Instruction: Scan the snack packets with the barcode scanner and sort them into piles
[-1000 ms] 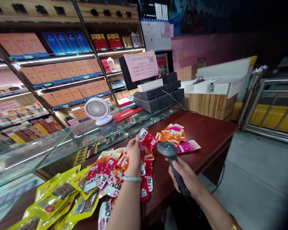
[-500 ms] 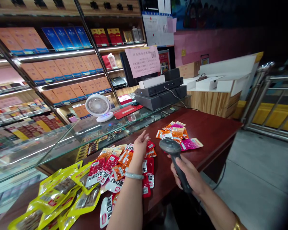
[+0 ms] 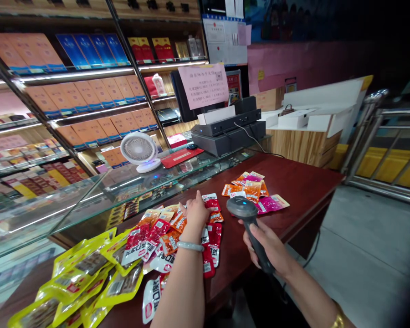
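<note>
In the head view my right hand (image 3: 268, 248) is wrapped round the handle of a dark grey barcode scanner (image 3: 242, 207), whose head points up and left over the table. My left hand (image 3: 196, 212), with a pale bangle (image 3: 190, 246) at the wrist, reaches over a pile of red, white and orange snack packets (image 3: 171, 241). Its fingers are apart and come down at the pile's far end, next to a red and white packet (image 3: 212, 202). Beyond the scanner lies a smaller group of orange and magenta packets (image 3: 249, 187).
Yellow-edged snack bags (image 3: 85, 278) overlap at the table's left. Behind the dark red table (image 3: 304, 184) runs a glass display counter (image 3: 116, 191) with a white fan (image 3: 140, 150) and a black till (image 3: 225, 136). A metal railing (image 3: 389, 150) stands at right, shelves at left.
My left hand has dropped slightly from above the pile onto its far end, and its fingers have turned downward among the packets. The right hand and scanner have stayed put.
</note>
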The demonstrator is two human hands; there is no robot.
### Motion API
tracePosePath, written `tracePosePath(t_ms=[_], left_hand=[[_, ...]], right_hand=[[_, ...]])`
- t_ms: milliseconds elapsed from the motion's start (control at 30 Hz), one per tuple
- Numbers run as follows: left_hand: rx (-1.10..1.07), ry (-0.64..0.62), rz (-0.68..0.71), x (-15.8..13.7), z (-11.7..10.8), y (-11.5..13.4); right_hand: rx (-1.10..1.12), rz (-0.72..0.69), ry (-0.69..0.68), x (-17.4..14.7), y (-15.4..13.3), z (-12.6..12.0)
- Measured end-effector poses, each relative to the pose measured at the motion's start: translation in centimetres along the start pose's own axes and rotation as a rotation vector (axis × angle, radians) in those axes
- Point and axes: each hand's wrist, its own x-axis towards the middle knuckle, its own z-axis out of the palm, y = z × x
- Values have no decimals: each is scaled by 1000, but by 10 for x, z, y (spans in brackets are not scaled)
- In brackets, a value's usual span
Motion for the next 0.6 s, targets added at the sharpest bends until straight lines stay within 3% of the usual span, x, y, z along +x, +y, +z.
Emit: tracePosePath(t_ms=[333,600], left_hand=[[-202,211,58,8,0,-2],[-842,162,4,11,11,7]], right_hand=[[-15,13,-1,0,-1,0],[-85,27,-48,-3,-2,0]])
